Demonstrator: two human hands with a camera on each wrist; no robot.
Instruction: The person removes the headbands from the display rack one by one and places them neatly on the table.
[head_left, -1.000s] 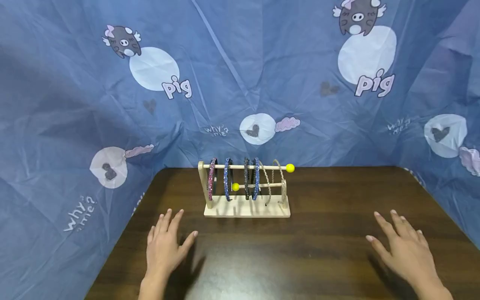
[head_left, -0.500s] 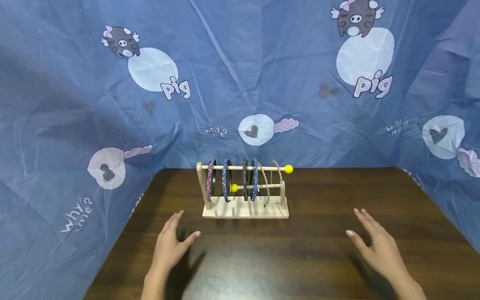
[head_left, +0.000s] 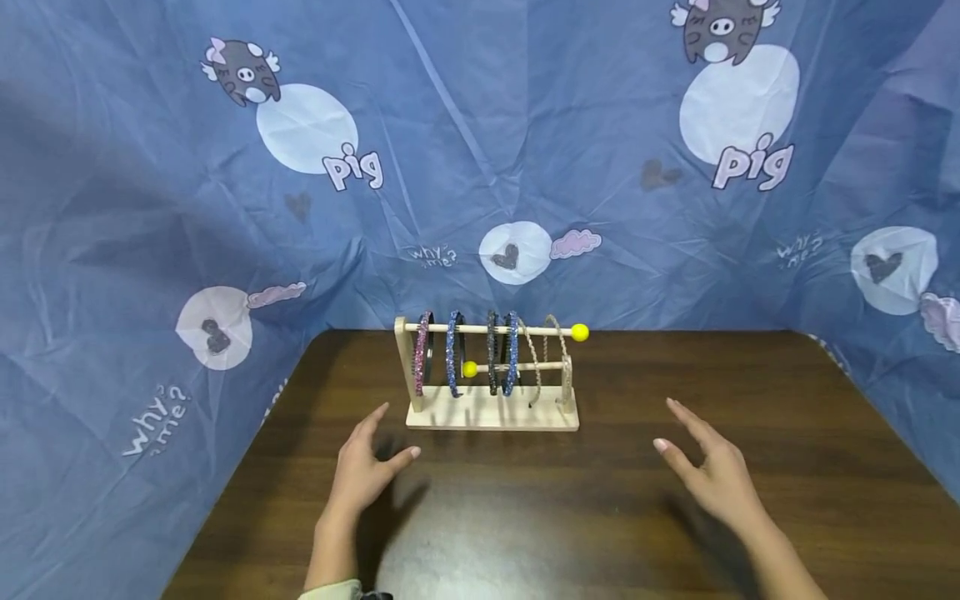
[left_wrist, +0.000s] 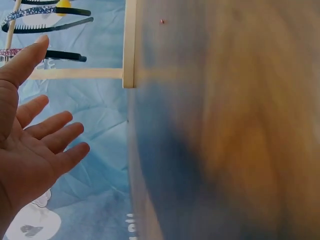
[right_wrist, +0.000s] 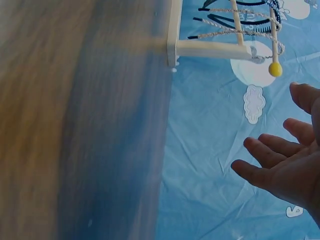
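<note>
- Pale-wood two-bar stand [head_left: 491, 418] w/ yellow ball ends [head_left: 580, 332]: upright on dark-brown wood-grain table [head_left: 540, 525], nr far edge, ahead of & btwn hands.
- On its bars: curved glitter headbands [head_left: 452, 354] (pink, blue, blk) + thin tan braided headbands [head_left: 537, 377].
- L hand [head_left: 360, 477] & R hand [head_left: 720, 479]: grasping nothing, fingers extended, off stand; L nearer.
- Step: prob. approach, pre-contact.
- Next: likely calls for reach fwd/inward, then light pinch; can't tell which pc.

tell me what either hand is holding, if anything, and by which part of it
Nothing is held: the left hand and right hand are both empty, apart from the wooden rack and its headbands.
</note>
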